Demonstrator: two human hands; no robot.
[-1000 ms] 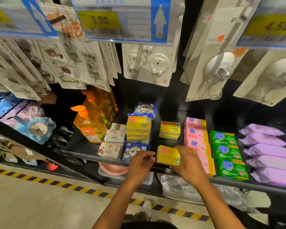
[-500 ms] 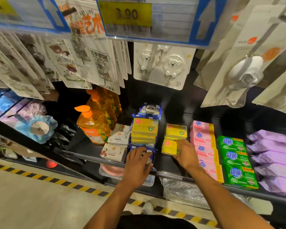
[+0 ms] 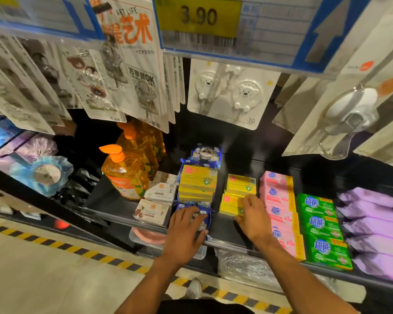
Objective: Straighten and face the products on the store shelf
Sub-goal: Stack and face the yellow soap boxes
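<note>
R hand (image 3: 251, 219) pinches the front yellow box (image 3: 229, 203) at its near edge, prob. to square it w/ the rear yellow box (image 3: 241, 184). L hand (image 3: 186, 230) lies flat, fingers loose, on the blue pack (image 3: 207, 219) at the shelf (image 3: 222, 232) front, likely steadying it.

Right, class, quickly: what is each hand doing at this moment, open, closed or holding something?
Left hand: open, fingers flat on the blue packet.
Right hand: gripping the front yellow box.
</note>
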